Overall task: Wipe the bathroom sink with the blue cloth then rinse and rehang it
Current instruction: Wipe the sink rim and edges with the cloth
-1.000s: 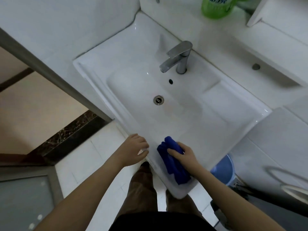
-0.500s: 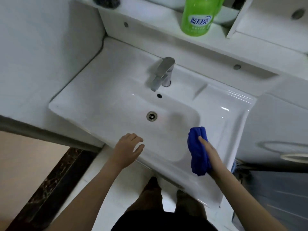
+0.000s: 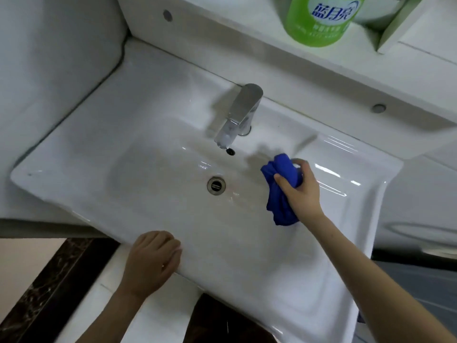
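While the right hand [image 3: 300, 194] clutched the bunched blue cloth [image 3: 280, 205] against the basin's right inner slope, between the drain [image 3: 216, 185] and the sink [image 3: 74, 149]'s right ledge, the left hand [image 3: 153, 261] rested on the front rim, fingers loosely bent, holding nothing. A green bottle [image 3: 319, 21] stood on the shelf behind the faucet [image 3: 238, 116].

The white sink [image 3: 81, 154] bears a bunched blue cloth [image 3: 279, 204]; the shelf [image 3: 247, 33] behind bears a green bottle [image 3: 319, 23].

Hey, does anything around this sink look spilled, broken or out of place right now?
Nothing stands out. The sink is unbroken, the faucet stands straight, the green bottle is upright, and the right hand grips the blue cloth.
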The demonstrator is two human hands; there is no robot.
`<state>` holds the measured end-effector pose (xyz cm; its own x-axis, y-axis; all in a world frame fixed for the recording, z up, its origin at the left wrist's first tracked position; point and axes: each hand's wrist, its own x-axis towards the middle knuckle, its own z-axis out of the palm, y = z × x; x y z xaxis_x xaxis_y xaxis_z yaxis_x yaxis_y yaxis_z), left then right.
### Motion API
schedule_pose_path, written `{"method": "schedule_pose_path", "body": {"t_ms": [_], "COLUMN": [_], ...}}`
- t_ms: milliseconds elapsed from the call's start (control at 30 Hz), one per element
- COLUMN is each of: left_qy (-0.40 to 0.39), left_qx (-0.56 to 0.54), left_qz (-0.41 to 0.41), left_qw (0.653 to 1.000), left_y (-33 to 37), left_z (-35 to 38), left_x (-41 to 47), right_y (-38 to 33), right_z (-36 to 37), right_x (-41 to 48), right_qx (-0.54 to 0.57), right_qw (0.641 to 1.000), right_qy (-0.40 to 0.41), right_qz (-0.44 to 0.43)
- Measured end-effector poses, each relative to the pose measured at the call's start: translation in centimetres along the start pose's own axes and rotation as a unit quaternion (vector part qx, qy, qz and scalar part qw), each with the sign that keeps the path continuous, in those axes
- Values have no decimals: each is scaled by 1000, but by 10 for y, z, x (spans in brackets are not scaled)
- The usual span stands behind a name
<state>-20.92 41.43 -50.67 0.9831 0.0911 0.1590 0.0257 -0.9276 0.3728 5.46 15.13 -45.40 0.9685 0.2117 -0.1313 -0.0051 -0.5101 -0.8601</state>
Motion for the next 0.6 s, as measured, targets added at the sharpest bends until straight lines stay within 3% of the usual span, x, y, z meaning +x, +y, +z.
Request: {"method": "schedule_pose_path", "body": {"t_ms": [100,200,300,500,600], "left_qy": [25,55,71,59,52], "left_qx": [6,9,10,18,13], "left_qz": [4,14,20,21,20], "left_qw": [1000,998,997,998,998], "left_y": [-3,-5,-4,-4,0], "left_z": [6,11,15,14,10], "left_x": [-2,-1,1,2,5], "right_y": [5,15,21,6,21], "right_z": [11,37,68,54,29], "right_x": [61,105,120,127,102], "right_qx": [-184,-310,-310,-325,-355], "right_qw": [975,933,929,919,920], "right_qy": [33,89,93,-4,21], "right_qz": [-120,-159,-177,-222,-162]}}
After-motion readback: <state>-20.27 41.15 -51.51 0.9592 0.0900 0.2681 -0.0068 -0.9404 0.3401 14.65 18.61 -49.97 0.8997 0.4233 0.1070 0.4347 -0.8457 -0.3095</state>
